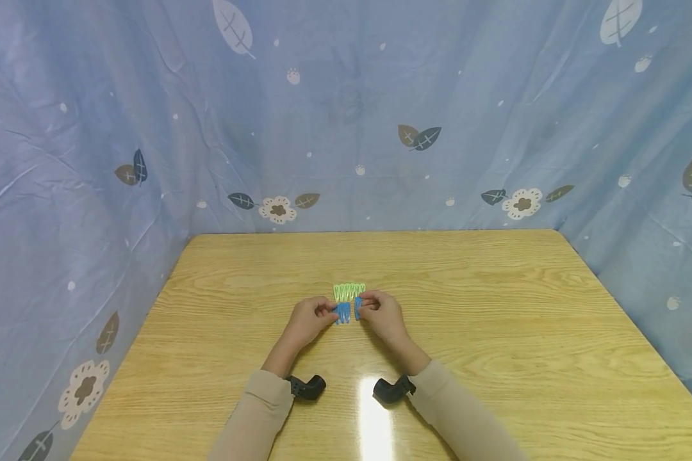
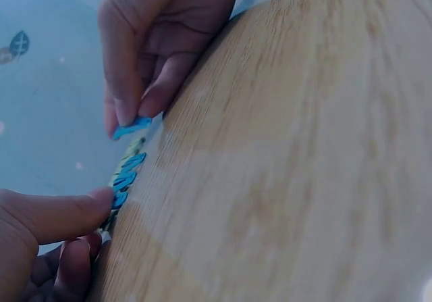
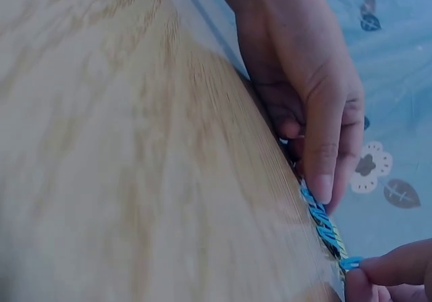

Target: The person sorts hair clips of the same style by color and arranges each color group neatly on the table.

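Note:
A row of slim blue hair clips (image 1: pixel 344 312) lies on the wooden table, just in front of a row of yellow-green hair clips (image 1: pixel 348 292). My right hand (image 1: pixel 385 318) pinches one blue hair clip (image 2: pixel 132 128) between thumb and fingertips, at the right of the blue row with a small gap between. At the row's left end, my left hand (image 1: pixel 310 318) has its thumb and fingertips around the outermost blue clip, which they partly cover. In the right wrist view the left thumb (image 3: pixel 324 173) lies against the end of the blue row (image 3: pixel 322 224).
The wooden table (image 1: pixel 496 320) stretches away on all sides of the hands. A blue patterned curtain (image 1: pixel 346 115) hangs behind it and along both sides. Each wrist wears a black camera mount, one on the left (image 1: pixel 308 388) and one on the right (image 1: pixel 393 390).

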### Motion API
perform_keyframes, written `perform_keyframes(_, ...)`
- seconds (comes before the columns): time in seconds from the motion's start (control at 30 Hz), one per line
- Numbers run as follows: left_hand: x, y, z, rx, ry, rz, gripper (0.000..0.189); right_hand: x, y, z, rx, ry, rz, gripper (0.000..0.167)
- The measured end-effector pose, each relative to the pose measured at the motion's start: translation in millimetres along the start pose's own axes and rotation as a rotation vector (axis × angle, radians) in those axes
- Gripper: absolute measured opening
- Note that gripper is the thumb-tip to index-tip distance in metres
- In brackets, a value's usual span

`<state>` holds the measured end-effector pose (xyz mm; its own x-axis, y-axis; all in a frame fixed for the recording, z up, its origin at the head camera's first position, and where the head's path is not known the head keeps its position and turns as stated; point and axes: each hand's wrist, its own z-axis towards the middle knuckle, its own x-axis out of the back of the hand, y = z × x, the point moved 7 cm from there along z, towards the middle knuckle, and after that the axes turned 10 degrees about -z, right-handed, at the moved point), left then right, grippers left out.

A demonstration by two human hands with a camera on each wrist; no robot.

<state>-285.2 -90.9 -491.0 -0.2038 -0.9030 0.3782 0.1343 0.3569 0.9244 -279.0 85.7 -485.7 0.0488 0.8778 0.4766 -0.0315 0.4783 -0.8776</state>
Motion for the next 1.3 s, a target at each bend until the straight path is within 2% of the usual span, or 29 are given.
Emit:
perform_keyframes(0.27, 2.9, 2.3, -0.1, -0.016, 0.005, 0.011, 0.014, -4, -11, -2.9, 0.018, 0.012, -0.095, 0.023)
perform_keyframes(0.53, 5.7, 3.3, -4.7, -0.003, 0.007, 0.008, 0.015, -8, -22, -5.1, 0.065, 0.026, -0.201, 0.024)
perform_keyframes(0.77, 6.9, 3.6, -7.0, -0.007, 0.012, 0.004, 0.015, -12, -27, -5.3, 0.086, 0.007, -0.252, 0.023)
perform_keyframes(1.13, 7.5, 2.0, -5.3, -0.017, 0.014, 0.012, 0.015, -11, -25, -6.1, 0.085, 0.004, -0.216, 0.021)
perform_keyframes(1.3, 6.0, 1.0, -5.6, -0.019, 0.005, 0.009, 0.016, -4, -14, -5.5, 0.021, 0.013, -0.131, 0.019)
